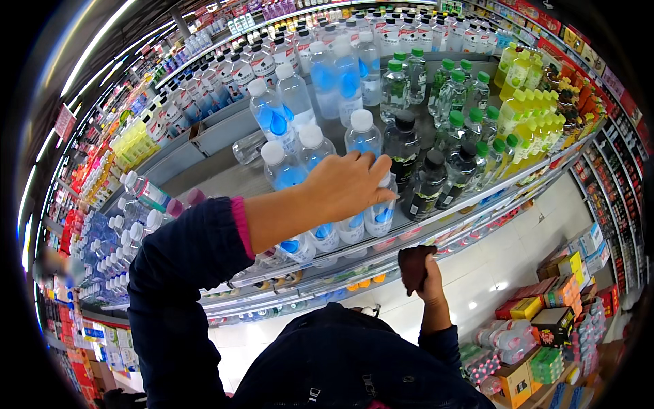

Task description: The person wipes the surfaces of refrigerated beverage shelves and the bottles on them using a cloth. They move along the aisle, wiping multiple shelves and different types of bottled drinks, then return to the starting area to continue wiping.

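Observation:
My left hand (343, 185) reaches across the shelf's front row. Its thumb and fingers close around the neck of a clear plastic water bottle (380, 217) with a blue drop on its label. The bottle stands upright at the shelf's front edge. More white-capped bottles (280, 166) of this kind stand behind and left of the hand, partly hidden by my forearm. To the right is a dark-labelled bottle with a black cap (426, 181). Lower down, in front of the shelf, my right hand (431, 278) holds a dark brown cloth (416, 268).
Green-capped bottles (456, 92) and yellow drink bottles (529, 130) fill the shelf's right side. One clear bottle (250, 147) lies on its side. A metal rail (490, 191) edges the shelf. Cartons (518, 376) and shrink-wrapped bottle packs (511, 337) stand on the floor at right.

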A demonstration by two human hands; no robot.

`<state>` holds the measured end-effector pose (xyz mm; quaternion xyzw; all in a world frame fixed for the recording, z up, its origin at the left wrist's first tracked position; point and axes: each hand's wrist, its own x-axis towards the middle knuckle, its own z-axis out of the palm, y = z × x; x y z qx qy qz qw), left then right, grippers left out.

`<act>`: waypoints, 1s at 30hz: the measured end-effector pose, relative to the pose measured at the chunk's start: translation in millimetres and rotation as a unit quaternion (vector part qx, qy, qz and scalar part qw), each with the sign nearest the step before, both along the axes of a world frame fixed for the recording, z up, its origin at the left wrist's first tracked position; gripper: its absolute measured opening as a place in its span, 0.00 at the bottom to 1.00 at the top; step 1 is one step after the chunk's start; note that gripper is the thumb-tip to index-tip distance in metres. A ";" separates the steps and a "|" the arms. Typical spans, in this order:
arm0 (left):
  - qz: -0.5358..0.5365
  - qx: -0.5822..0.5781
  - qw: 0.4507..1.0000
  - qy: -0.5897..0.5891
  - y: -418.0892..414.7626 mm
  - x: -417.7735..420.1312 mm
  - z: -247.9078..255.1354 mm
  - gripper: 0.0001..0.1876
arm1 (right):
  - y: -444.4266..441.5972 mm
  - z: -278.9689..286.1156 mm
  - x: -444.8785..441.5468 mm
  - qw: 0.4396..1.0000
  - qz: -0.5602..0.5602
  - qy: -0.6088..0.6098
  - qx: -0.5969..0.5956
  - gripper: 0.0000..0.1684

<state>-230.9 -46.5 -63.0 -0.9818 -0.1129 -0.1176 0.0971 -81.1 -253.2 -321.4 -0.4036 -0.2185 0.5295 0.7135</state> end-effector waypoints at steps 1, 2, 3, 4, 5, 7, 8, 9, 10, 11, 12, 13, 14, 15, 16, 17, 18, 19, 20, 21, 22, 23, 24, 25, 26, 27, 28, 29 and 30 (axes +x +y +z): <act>0.001 -0.009 1.000 0.009 0.1 0.7 0.3 0.25 | 3.0 18.9 -6.6 0.999 0.007 -0.040 0.020 0.29; 0.002 -0.018 1.000 0.017 0.4 1.7 0.2 0.24 | -0.1 41.0 -15.8 1.000 -0.016 -0.021 -0.011 0.26; -0.004 -0.028 0.999 0.014 -1.6 1.9 1.8 0.24 | -2.4 33.7 -12.9 0.998 0.017 -0.039 0.035 0.27; -0.011 -0.038 0.999 0.011 -3.2 2.2 2.8 0.23 | -7.4 28.7 -12.1 0.998 0.019 -0.043 0.030 0.28; -0.017 -0.047 0.999 0.009 -4.0 3.6 4.7 0.23 | -11.1 25.3 -10.0 0.998 0.021 -0.046 0.025 0.29; -0.012 -0.062 0.998 0.027 -2.8 4.4 6.2 0.23 | -17.9 27.2 -9.8 0.999 0.028 -0.029 0.020 0.30; -0.010 -0.069 0.997 0.036 -2.6 4.2 7.3 0.23 | -20.9 28.3 -9.3 0.999 0.031 -0.020 0.018 0.31; -0.023 -0.068 0.997 0.035 -3.4 3.8 7.1 0.23 | -24.1 29.4 -7.3 0.999 0.028 -0.014 0.019 0.31; -0.035 -0.066 0.997 0.034 -4.7 1.7 7.4 0.22 | -26.2 30.9 -5.0 0.999 0.025 -0.008 0.019 0.32; -0.047 -0.064 0.996 0.033 -6.8 -0.7 8.6 0.22 | -27.6 31.9 -3.0 1.000 0.022 -0.002 0.020 0.33; -0.061 -0.062 0.996 0.021 -10.8 0.2 12.9 0.22 | -29.6 31.5 -0.2 0.999 0.012 0.018 0.048 0.29; -0.071 -0.060 0.996 0.011 -17.5 -3.6 22.4 0.22 | -30.2 33.3 0.5 0.997 0.005 0.053 0.049 0.27; -0.081 -0.057 0.995 0.000 -25.1 -8.3 32.1 0.22 | -31.2 36.2 1.4 0.995 -0.001 0.087 0.051 0.26; -0.089 -0.053 0.995 -0.013 -32.5 -12.7 39.8 0.22 | -33.1 37.6 3.9 0.991 -0.012 0.120 0.052 0.25; -0.101 -0.045 0.993 -0.028 -44.7 -17.6 50.3 0.23 | -36.7 22.8 16.7 0.994 0.003 0.076 0.082 0.26; -0.103 -0.039 0.993 -0.042 -56.7 -26.7 57.2 0.23 | -37.2 16.4 26.2 0.997 -0.023 0.035 0.066 0.26; -0.109 -0.029 0.993 -0.042 -69.6 -33.9 63.7 0.24 | -38.1 14.3 36.0 0.997 -0.052 -0.008 0.050 0.26; -0.113 -0.021 0.992 -0.042 -81.9 -41.0 67.0 0.24 | -35.3 22.7 39.5 0.995 -0.079 -0.049 0.030 0.26; -0.117 -0.014 0.992 -0.042 -90.0 -45.9 65.6 0.25 | -32.8 33.5 42.7 0.991 -0.128 -0.027 0.031 0.26; -0.128 -0.036 0.990 -0.048 -97.7 -50.6 59.5 0.25 | -33.3 34.9 54.9 0.985 -0.152 -0.055 0.055 0.28; -0.132 -0.063 0.988 -0.051 -104.7 -55.0 49.1 0.26 | -31.7 45.5 59.5 0.986 -0.143 -0.066 0.059 0.29; -0.136 -0.090 0.985 -0.055 -110.7 -58.2 38.7 0.26 | -30.3 59.1 63.7 0.986 -0.133 -0.076 0.063 0.30; -0.143 -0.101 0.982 -0.072 -116.1 -59.8 26.9 0.25 | -30.2 68.0 68.5 0.984 -0.118 -0.123 0.053 0.31; -0.134 -0.122 0.981 -0.075 -117.7 -60.9 14.2 0.24 | -28.1 79.9 70.3 0.979 -0.105 -0.170 0.044 0.32; -0.126 -0.143 0.979 -0.078 -118.4 -62.4 0.1 0.24 | -26.1 93.5 66.9 0.969 -0.094 -0.229 0.015 0.32; -0.118 -0.161 0.976 -0.081 -119.4 -63.9 -12.9 0.24 | -19.3 107.9 64.7 0.952 -0.056 -0.299 0.023 0.29; -0.096 -0.163 0.980 -0.056 -120.4 -66.4 -27.1 0.23 | -9.4 113.5 62.6 0.914 -0.037 -0.403 0.032 0.26; -0.089 -0.171 0.980 -0.057 -119.2 -68.5 -45.0 0.23 | 1.2 118.2 57.5 0.864 -0.015 -0.502 0.041 0.24; -0.079 -0.179 0.979 -0.058 -117.5 -72.6 -63.3 0.23 | 15.5 132.1 39.2 0.844 0.006 -0.535 0.027 0.23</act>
